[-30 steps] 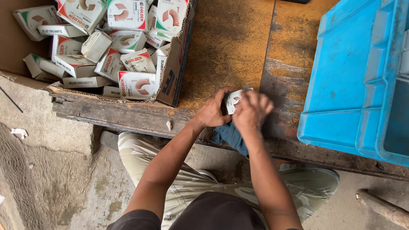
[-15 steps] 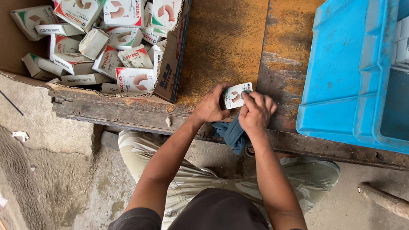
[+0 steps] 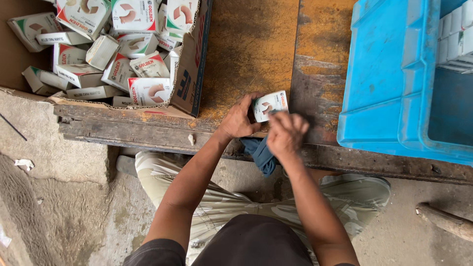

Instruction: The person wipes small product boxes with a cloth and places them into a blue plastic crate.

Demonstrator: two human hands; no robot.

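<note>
1. Tabletop (image 3: 256, 54): rusty orange-brown metal sheet on a worn wooden edge; I sit at its near side.
2. Blue plastic crate (image 3: 394, 83): far right on the tabletop, white packs stacked in its top right corner.
3. Cardboard carton (image 3: 189, 74): far left on the tabletop, open top, full of loose small white boxes (image 3: 133, 74) with red and green print, lying at all angles.
4. My left hand (image 3: 240, 119): closed on the left end of one small white box (image 3: 270, 104), thumb and fingers pinching it, box held just above the tabletop near its front edge, between carton and crate.
5. My right hand (image 3: 287, 134): fingers curled, pressed against the lower right edge of the same box. Slightly blurred, so I cannot tell exactly how tightly it grips.
6. Dark blue cloth (image 3: 260, 153): bunched below both hands, hanging over the tabletop's front edge, touching my right hand.
</note>
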